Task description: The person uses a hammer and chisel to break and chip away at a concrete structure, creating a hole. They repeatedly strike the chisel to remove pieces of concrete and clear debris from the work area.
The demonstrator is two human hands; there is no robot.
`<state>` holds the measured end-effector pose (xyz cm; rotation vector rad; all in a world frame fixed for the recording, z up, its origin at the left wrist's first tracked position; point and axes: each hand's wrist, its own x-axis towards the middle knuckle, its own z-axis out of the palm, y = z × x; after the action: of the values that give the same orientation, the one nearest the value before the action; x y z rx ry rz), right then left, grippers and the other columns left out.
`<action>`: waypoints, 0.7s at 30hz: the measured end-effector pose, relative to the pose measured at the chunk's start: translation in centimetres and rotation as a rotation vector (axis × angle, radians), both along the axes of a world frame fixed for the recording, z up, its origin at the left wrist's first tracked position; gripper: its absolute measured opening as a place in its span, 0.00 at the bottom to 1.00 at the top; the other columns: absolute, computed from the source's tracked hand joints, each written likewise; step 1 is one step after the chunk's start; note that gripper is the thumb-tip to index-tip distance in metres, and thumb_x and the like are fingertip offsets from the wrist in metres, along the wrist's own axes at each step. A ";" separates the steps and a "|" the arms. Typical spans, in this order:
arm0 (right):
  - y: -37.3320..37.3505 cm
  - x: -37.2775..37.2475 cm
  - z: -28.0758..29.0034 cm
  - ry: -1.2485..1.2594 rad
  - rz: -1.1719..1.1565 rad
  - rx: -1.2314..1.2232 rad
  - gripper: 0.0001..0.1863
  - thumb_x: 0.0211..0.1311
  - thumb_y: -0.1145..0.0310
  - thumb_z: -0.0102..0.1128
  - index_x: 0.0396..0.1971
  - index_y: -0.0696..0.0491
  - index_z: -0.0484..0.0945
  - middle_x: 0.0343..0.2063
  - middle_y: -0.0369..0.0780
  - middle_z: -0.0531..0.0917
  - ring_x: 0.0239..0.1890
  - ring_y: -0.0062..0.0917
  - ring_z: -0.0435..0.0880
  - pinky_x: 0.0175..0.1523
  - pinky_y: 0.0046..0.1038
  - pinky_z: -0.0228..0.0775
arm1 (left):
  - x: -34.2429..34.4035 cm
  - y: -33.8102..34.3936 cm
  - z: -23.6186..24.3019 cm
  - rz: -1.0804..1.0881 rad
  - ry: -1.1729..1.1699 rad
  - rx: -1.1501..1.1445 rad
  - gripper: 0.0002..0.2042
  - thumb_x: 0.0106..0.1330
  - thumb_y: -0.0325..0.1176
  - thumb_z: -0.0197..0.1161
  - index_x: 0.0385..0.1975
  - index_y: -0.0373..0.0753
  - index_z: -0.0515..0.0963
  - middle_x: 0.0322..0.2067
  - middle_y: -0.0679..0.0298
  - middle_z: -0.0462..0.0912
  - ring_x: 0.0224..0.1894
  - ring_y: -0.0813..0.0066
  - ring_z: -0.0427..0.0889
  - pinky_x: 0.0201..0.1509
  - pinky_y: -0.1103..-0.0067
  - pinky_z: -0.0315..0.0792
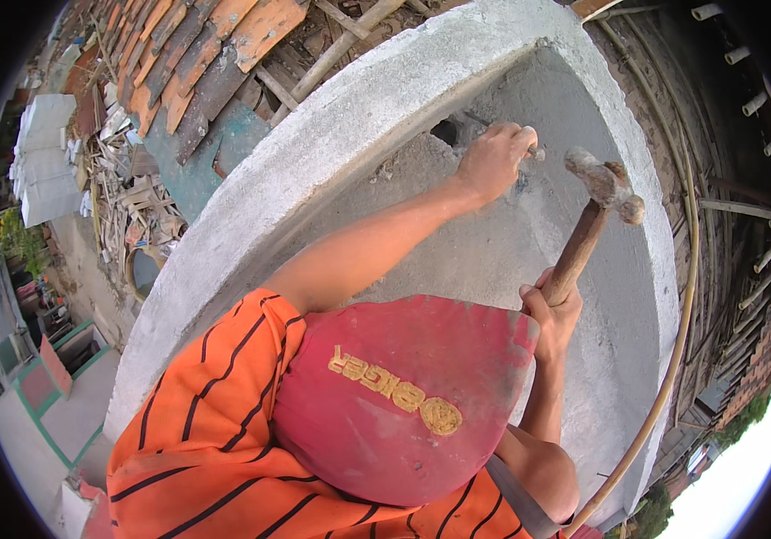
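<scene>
My left hand is closed around a metal chisel, whose blunt end sticks out on the right of the fist. On the other side, its thin shaft points toward a rough, dark hole broken in the grey concrete wall. In my right hand is the wooden handle of a hammer. The worn, mortar-crusted hammer head is raised to the right of the chisel, apart from it. Whether the chisel tip touches the concrete is hard to see.
A pale, curved concrete rim surrounds the work area. A red cap covers the lower middle of the view. Beyond the rim lie orange roof tiles and wooden poles. Along the right runs a long, thin yellowish strip.
</scene>
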<state>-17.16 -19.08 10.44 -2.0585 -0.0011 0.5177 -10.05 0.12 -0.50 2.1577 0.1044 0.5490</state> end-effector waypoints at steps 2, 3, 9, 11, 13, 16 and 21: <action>-1.2 1.2 2.5 -0.249 0.022 0.099 0.10 0.47 0.73 0.62 0.27 0.55 0.69 0.15 0.35 0.73 0.16 0.19 0.71 0.22 0.23 0.64 | -0.2 0.4 -1.2 0.037 -0.092 0.089 0.09 0.57 0.18 0.55 0.35 0.39 0.70 0.31 0.60 0.77 0.39 0.61 0.81 0.38 0.70 0.76; -2.2 1.4 4.7 -0.441 0.043 0.141 0.10 0.47 0.74 0.60 0.29 0.55 0.69 0.16 0.36 0.74 0.16 0.21 0.72 0.23 0.24 0.66 | 0.4 0.4 -1.0 0.033 -0.077 0.081 0.09 0.58 0.18 0.55 0.36 0.39 0.70 0.32 0.60 0.78 0.39 0.61 0.81 0.38 0.70 0.76; -1.0 3.6 11.5 -0.813 0.155 0.896 0.08 0.56 0.78 0.52 0.29 0.49 0.64 0.18 0.34 0.68 0.23 0.19 0.72 0.37 0.29 0.69 | 1.7 0.0 0.4 0.027 0.007 0.045 0.10 0.58 0.18 0.55 0.37 0.38 0.70 0.33 0.59 0.79 0.40 0.60 0.81 0.38 0.69 0.77; 1.2 2.3 4.1 -0.651 0.040 0.698 0.08 0.56 0.77 0.53 0.24 0.49 0.64 0.18 0.32 0.68 0.21 0.18 0.71 0.32 0.26 0.68 | 1.6 0.4 0.2 0.034 0.007 0.079 0.10 0.58 0.18 0.54 0.38 0.38 0.71 0.33 0.58 0.79 0.39 0.60 0.81 0.39 0.69 0.76; 1.5 0.9 0.1 0.228 0.030 -0.072 0.08 0.46 0.71 0.60 0.25 0.54 0.71 0.19 0.33 0.72 0.21 0.20 0.74 0.30 0.26 0.67 | 1.9 -0.1 0.6 -0.006 -0.001 0.004 0.06 0.62 0.22 0.53 0.37 0.38 0.70 0.33 0.56 0.79 0.40 0.57 0.80 0.41 0.66 0.76; -0.3 1.0 0.3 0.075 -0.011 0.005 0.09 0.47 0.75 0.59 0.28 0.57 0.69 0.13 0.34 0.72 0.14 0.18 0.70 0.22 0.20 0.62 | 2.6 0.6 1.2 -0.010 0.022 -0.019 0.04 0.63 0.24 0.53 0.36 0.38 0.70 0.34 0.55 0.78 0.41 0.56 0.79 0.43 0.66 0.75; -1.2 3.4 9.4 -0.524 0.099 0.595 0.12 0.51 0.77 0.54 0.35 0.52 0.65 0.20 0.36 0.68 0.19 0.21 0.70 0.31 0.27 0.69 | 1.1 0.1 -0.4 0.019 0.044 0.032 0.09 0.57 0.18 0.54 0.35 0.40 0.70 0.33 0.60 0.78 0.42 0.58 0.80 0.42 0.67 0.75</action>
<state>-13.78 -20.31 19.84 -1.5536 -0.5096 0.0085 -8.91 0.22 -0.86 2.2022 0.1415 0.5171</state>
